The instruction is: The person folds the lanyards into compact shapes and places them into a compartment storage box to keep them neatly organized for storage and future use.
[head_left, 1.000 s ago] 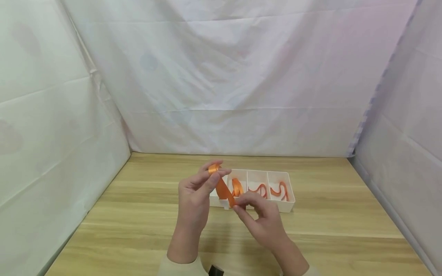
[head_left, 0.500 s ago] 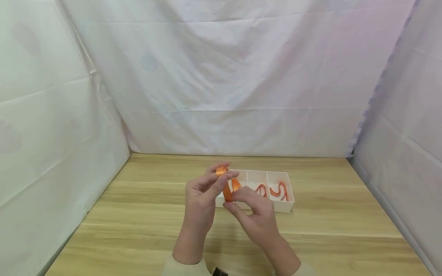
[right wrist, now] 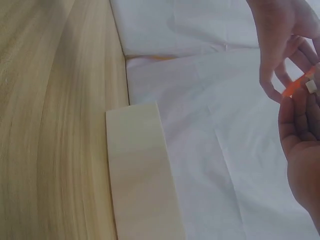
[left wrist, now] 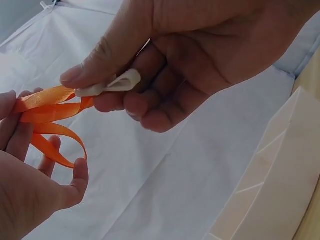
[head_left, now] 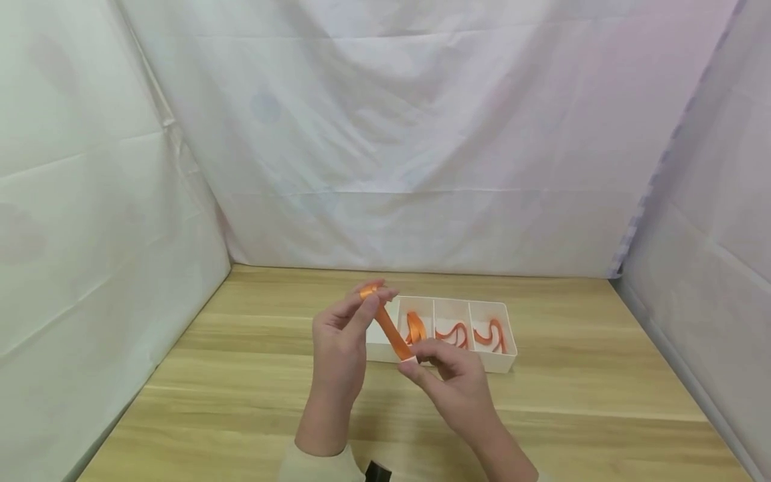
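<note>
An orange ribbon lanyard (head_left: 393, 333) stretches between the two hands above the table. My left hand (head_left: 339, 351) holds its upper part, with thumb against the fingers and a loop of ribbon round them. My right hand (head_left: 459, 383) pinches the lower end, where a white plastic clip (left wrist: 131, 80) sits between thumb and fingers. Seen from the left wrist, several orange strands (left wrist: 52, 112) run from the clip to the other hand's spread fingers. Just behind the hands stands a white compartment box (head_left: 496, 362), partly covered by them.
Orange ribbons (head_left: 415, 328) lie in separate compartments of the box, including a curled ribbon (head_left: 496, 333) at its right end. White cloth (head_left: 385, 134) hangs behind and on both sides of the wooden table (head_left: 602, 375). A small black object (head_left: 377, 472) shows between the sleeves.
The hands came closer together, then drew apart again, leaving the ribbon straight between them. The white clip, hanging beside the ribbon a second ago, is now at the right hand's fingertips.
</note>
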The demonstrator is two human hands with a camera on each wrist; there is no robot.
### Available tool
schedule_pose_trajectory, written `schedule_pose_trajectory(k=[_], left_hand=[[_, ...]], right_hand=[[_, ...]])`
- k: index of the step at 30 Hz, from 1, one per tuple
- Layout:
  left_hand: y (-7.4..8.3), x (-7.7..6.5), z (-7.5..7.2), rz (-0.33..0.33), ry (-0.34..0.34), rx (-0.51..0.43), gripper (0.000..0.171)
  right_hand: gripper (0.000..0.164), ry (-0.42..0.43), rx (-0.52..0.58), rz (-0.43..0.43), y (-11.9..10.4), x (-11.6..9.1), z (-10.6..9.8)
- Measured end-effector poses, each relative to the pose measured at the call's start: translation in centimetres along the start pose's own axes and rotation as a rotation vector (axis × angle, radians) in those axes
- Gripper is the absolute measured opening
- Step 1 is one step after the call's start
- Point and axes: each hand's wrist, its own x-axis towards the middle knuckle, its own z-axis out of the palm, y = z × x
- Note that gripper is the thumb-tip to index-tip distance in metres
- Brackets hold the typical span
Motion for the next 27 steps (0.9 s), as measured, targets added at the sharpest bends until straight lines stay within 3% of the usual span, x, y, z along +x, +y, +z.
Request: schedule_pose_trajectory(k=[11,17,22,27], left_hand=[[0.2,0.6,-1.0,-0.022,0.14,0.005,0.02],[0.3,0.8,-1.8,-0.009,0.171,0.09,0.023],[0.5,1.0,-2.5,-0.006,0.193,0.113,0.022],[0.8,1.1,-3.0,-0.016,0.242,0.075,0.018]], right_hand=[[0.022,-0.068,-0.144,0.264,-1.9,-0.2,-1.3],[0.026,-0.129,-0.28,0.412,-2.3,-0.2,-2.4],[0.013,-0.149,-0.325,0.355,-2.1,-0.4,-3.3],[0.007,-0.176,-0.317,0.271,-1.9,-0.8,-4.0]])
